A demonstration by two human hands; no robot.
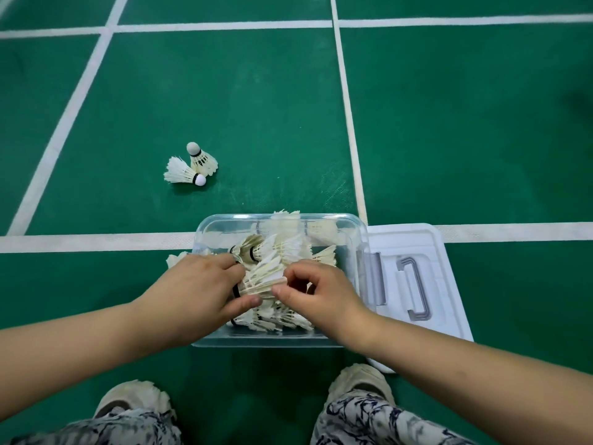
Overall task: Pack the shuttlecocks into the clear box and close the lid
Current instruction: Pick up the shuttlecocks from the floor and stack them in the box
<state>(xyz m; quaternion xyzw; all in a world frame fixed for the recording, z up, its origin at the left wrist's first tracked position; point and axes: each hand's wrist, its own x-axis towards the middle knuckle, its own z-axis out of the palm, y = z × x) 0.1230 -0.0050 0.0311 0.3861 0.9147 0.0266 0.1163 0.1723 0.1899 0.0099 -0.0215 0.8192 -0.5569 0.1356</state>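
A clear plastic box (349, 232) sits on the green court floor in front of me, filled with several white feather shuttlecocks (282, 248). My left hand (195, 290) and my right hand (321, 293) are both inside the box, fingers closed on the same shuttlecock (263, 279) on top of the pile. Two loose shuttlecocks lie on the floor beyond the box to the left: one upright (200, 159), one on its side (183, 173). Feathers of another shuttlecock (175, 259) show outside the box's left wall, partly hidden by my left hand.
The white lid (442, 284), with a grey handle and clips, lies flat on the floor touching the box's right side. White court lines cross the green floor. My two shoes (134, 396) and patterned trouser legs are at the bottom edge.
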